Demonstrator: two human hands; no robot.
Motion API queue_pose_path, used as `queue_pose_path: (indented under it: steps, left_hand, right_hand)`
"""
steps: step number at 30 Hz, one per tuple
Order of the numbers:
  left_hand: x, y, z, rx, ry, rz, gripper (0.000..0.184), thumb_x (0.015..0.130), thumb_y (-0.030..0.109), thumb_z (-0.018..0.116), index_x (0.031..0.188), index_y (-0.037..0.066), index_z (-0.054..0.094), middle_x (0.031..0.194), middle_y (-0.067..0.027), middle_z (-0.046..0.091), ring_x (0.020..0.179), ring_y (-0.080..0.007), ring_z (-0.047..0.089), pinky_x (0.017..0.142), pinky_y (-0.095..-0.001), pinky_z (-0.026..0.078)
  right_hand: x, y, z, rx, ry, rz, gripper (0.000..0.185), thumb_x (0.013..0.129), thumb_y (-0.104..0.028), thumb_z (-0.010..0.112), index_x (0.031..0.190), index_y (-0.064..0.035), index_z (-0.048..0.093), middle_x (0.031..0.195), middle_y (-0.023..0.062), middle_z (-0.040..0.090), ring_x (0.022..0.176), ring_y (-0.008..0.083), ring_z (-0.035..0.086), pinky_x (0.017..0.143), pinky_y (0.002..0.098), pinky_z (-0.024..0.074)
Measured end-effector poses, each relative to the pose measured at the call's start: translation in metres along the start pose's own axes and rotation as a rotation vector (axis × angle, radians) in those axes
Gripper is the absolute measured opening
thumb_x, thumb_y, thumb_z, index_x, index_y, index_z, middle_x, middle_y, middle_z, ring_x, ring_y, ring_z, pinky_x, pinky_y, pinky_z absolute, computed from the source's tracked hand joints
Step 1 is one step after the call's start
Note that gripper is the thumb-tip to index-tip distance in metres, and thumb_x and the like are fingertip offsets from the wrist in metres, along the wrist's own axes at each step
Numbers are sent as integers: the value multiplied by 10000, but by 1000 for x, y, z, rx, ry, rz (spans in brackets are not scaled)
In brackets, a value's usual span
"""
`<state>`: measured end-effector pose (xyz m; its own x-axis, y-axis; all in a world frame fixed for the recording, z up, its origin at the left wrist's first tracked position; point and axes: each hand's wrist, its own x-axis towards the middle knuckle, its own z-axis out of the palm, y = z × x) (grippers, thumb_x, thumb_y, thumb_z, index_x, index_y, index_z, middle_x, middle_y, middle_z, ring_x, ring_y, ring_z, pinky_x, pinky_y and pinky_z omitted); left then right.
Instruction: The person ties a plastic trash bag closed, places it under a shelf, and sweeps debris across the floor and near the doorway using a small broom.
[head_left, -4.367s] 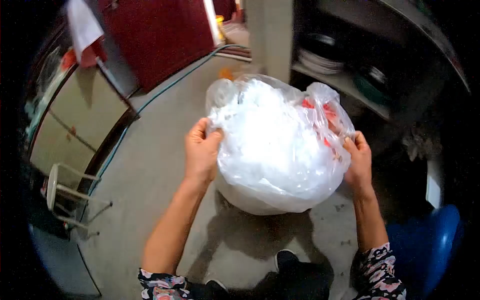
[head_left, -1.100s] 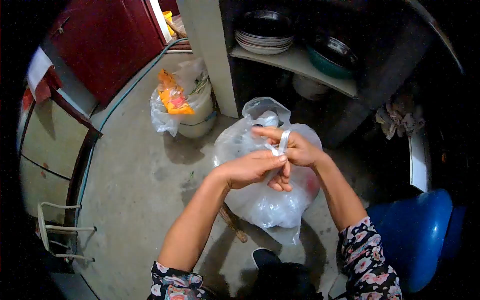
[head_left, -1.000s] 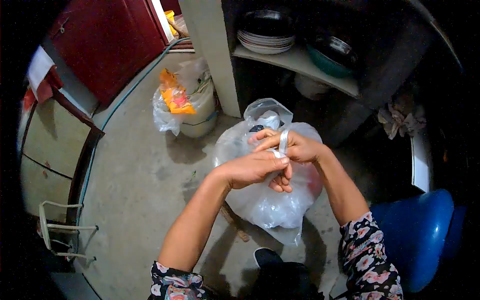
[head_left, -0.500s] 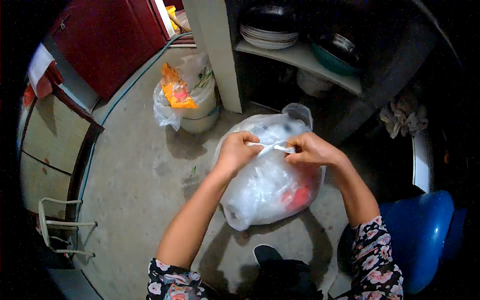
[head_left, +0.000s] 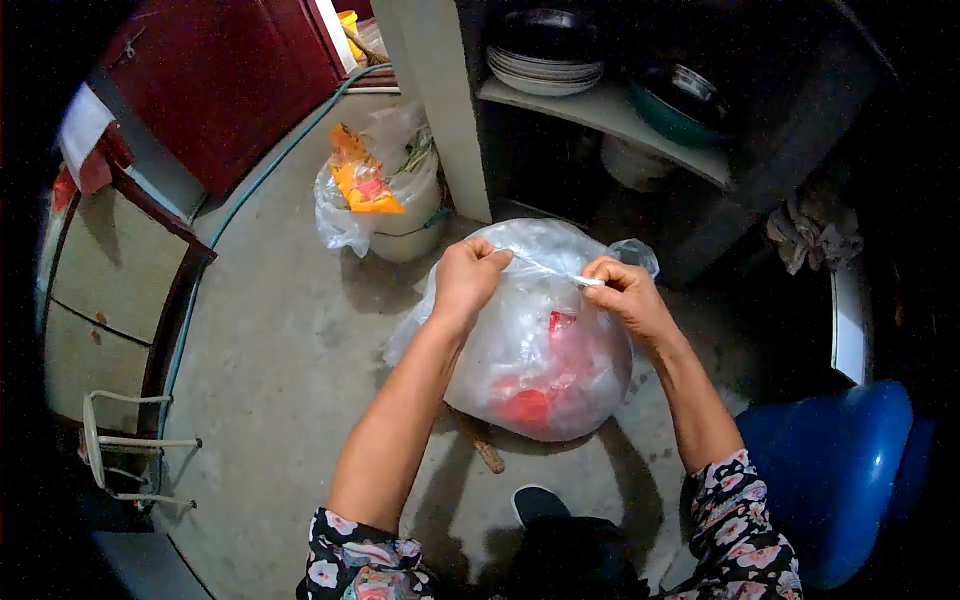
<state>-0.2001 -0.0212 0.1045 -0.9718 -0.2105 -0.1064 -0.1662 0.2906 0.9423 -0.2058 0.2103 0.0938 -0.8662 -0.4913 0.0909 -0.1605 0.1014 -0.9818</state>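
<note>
A big, full clear plastic bag point(head_left: 540, 360) hangs or rests in front of me, with red and white items showing through it. My left hand point(head_left: 472, 280) is closed in a pinch at its upper left, on one end of a twisted white strip of plastic point(head_left: 545, 268). The other end of the strip is pinched between the thumb and fingers of my right hand point(head_left: 627, 292), at the bag's upper right. The strip is stretched between both hands, across the top of the bag. A loose clear flap sticks out behind my right hand.
A lined bucket point(head_left: 400, 235) with an orange wrapper point(head_left: 362, 180) stands ahead left. Plates point(head_left: 545, 75) and a green basin point(head_left: 680, 110) sit on a shelf. A blue plastic object point(head_left: 835, 470) is at right, a metal-legged stool point(head_left: 140, 442) at left, a hose point(head_left: 240, 205) along the floor.
My hands were crossed close together at the bag's top; now they are apart, with the strip stretched between them. The bag has turned, and its red contents show more.
</note>
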Motion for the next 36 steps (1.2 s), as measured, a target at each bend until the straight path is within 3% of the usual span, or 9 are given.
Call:
queue_pose_path:
  steps: [6, 8, 9, 13, 21, 25, 28, 31, 36]
  left_hand:
    - [-11, 34, 4, -27, -69, 36, 197, 818, 188, 607, 700, 32, 582, 637, 2, 533, 569, -85, 438, 529, -254, 364]
    - [-19, 47, 10, -273, -375, 78, 179, 839, 167, 575, 745, 19, 614, 649, -7, 554, 583, -85, 450, 563, -247, 378]
    - [-23, 53, 11, -324, -393, 23, 194, 860, 173, 559, 779, 12, 632, 701, -21, 592, 625, -92, 478, 622, -235, 398]
    - [-19, 51, 5, -214, -480, 4, 231, 873, 195, 528, 772, 8, 618, 760, -44, 602, 666, -97, 499, 659, -239, 427]
    - [-31, 65, 2, -53, -643, -8, 194, 867, 130, 524, 935, 12, 662, 809, -9, 612, 719, -94, 498, 671, -219, 401]
    - [-23, 53, 4, -80, -656, 177, 196, 826, 49, 518, 940, -10, 666, 831, -30, 629, 742, -123, 545, 687, -240, 436]
    - [-26, 65, -3, 68, -617, 109, 186, 801, 21, 529, 922, -19, 665, 788, -42, 637, 726, -130, 564, 678, -262, 456]
    - [-26, 60, -6, 190, -543, 256, 152, 777, 8, 555, 880, -26, 662, 737, -49, 632, 706, -117, 567, 652, -261, 461]
    - [-22, 53, -8, 185, -522, 258, 90, 762, 24, 585, 811, -24, 643, 719, -46, 616, 662, -98, 549, 604, -241, 452]
  right_hand:
    - [-1, -10, 11, 221, 31, -13, 159, 865, -170, 594, 872, -13, 617, 842, 12, 598, 765, 69, 521, 705, 219, 422]
    - [-2, -22, 19, 191, 8, 11, 199, 883, -147, 536, 1005, -23, 633, 795, 6, 609, 742, 81, 518, 692, 233, 413]
    - [1, -22, 17, 161, -17, -20, 271, 904, -120, 492, 1131, -17, 597, 834, 16, 617, 751, 76, 526, 705, 224, 423]
    - [-1, -23, 21, 254, 96, 97, 319, 911, -49, 447, 1212, -15, 548, 867, 14, 594, 742, 81, 535, 690, 221, 451]
    - [6, -12, 20, 212, 46, 5, 314, 875, -25, 519, 1185, -17, 568, 853, 12, 540, 689, 100, 554, 619, 223, 457]
    - [10, -17, 23, 227, 24, -139, 274, 842, -35, 581, 1114, -13, 605, 932, 20, 522, 693, 106, 565, 604, 230, 454]
    - [15, -12, 17, 175, -10, -82, 249, 831, -38, 591, 1077, -4, 612, 950, 30, 516, 716, 109, 571, 621, 233, 451]
    - [19, -13, 16, 161, -60, -93, 226, 806, -53, 617, 1027, -15, 649, 906, 21, 557, 779, 86, 538, 657, 223, 437]
    - [21, -8, 33, 23, 35, -198, 203, 819, -58, 593, 1008, -23, 662, 858, 32, 571, 791, 107, 519, 677, 233, 426]
